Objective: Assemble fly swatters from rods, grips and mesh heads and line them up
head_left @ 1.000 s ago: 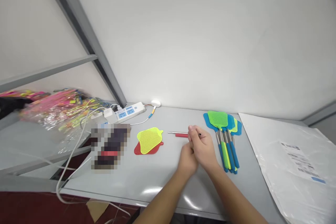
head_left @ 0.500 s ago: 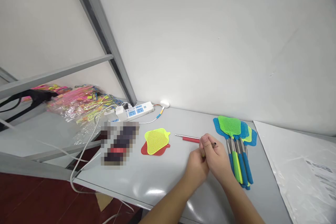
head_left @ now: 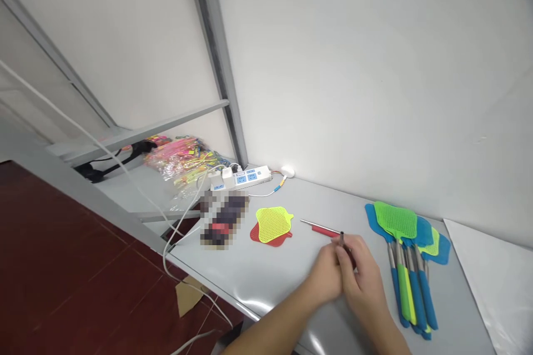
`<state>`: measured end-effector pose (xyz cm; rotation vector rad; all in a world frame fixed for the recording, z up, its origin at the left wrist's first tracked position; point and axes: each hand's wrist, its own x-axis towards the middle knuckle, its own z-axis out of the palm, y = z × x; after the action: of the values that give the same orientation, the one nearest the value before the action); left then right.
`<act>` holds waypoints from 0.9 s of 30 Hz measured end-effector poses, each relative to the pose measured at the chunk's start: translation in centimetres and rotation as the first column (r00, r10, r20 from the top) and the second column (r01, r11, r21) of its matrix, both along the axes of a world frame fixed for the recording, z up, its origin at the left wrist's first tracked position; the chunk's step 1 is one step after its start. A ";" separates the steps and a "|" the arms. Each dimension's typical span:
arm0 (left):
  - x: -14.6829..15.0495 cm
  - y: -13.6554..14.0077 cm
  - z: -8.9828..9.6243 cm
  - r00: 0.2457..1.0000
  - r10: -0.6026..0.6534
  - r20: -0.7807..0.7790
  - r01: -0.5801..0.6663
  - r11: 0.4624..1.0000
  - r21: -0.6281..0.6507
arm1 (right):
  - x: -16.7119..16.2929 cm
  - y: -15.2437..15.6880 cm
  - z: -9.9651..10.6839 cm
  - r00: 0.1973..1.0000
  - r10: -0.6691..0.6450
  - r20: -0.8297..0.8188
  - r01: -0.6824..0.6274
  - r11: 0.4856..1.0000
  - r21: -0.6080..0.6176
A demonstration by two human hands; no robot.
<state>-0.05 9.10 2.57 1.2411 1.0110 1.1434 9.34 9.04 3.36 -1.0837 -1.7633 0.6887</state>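
My hands are together above the grey table. My right hand (head_left: 361,272) is closed around a thin dark rod (head_left: 342,238), whose tip sticks up past the thumb. Pressed against it, my left hand (head_left: 327,276) is also closed; whatever its fingers grip is hidden. Just beyond them lies a red handle (head_left: 323,231) alongside a thin metal rod (head_left: 316,225). To their left, a yellow fly swatter head (head_left: 273,224) overlaps a red fly swatter head (head_left: 277,242). Several fly swatters (head_left: 410,266) with blue and green heads are piled to the right of my hands.
A power strip (head_left: 252,177) with plugs and white cables sits at the back left near a metal frame post (head_left: 219,61). Plastic-wrapped colourful items (head_left: 187,158) rest on the lower shelf. A white sheet (head_left: 495,277) covers the table's right side. Cardboard (head_left: 189,295) lies on the floor.
The view has swung left, so the table's things appear further right. My hands stay together, and the dark rod's tip now points more upward than before.
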 end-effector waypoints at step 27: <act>-13.9 -1.1 -1.4 0.283 0.446 -0.849 -0.134 0.895 0.425 | -0.1 -3.5 -4.5 0.893 -0.092 0.441 0.055 0.994 0.096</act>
<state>-13.94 8.01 1.20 2.1160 2.1044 0.7474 9.27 5.55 -1.16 -1.3196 -2.1012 0.3297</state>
